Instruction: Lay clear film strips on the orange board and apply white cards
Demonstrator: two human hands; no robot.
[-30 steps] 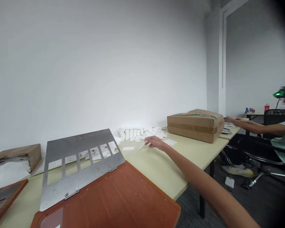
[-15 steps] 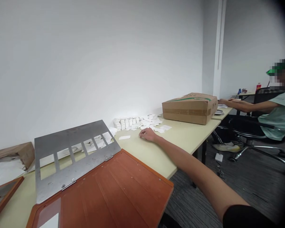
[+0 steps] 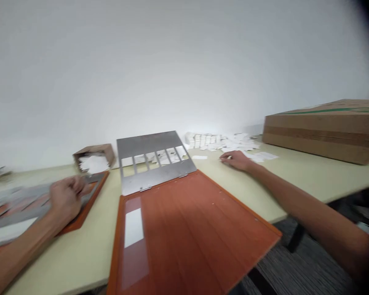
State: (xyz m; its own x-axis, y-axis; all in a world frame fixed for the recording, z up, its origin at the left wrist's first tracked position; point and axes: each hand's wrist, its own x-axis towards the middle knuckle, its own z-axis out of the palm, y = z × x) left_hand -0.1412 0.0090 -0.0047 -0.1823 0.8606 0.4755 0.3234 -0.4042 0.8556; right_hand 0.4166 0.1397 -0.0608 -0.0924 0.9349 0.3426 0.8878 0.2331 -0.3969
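My right hand (image 3: 237, 160) lies low on the pale table (image 3: 295, 180), fingers drawn together, with the pale tip of a thin stick showing at its fingertips. It is next to scattered white paper slips (image 3: 233, 144). My left hand (image 3: 65, 199) is curled over the metal plate of a red-brown board (image 3: 89, 200) at the left; what it holds is blurred. Between my hands lies a larger red-brown board (image 3: 197, 229) with its slotted metal plate (image 3: 153, 162) hinged up. A white card (image 3: 133, 227) sits on that board.
A large cardboard box (image 3: 322, 129) stands at the right on the table. A small brown open box (image 3: 94, 159) with white papers sits by the wall. Stacked white slips (image 3: 203, 139) line the wall. Dark carpet (image 3: 295, 270) shows beyond the table's edge.
The view has swung left and down, so the seated person at the right is out of sight. My left hand has come into view. My right hand has lowered from mid-air to the table by the slips.
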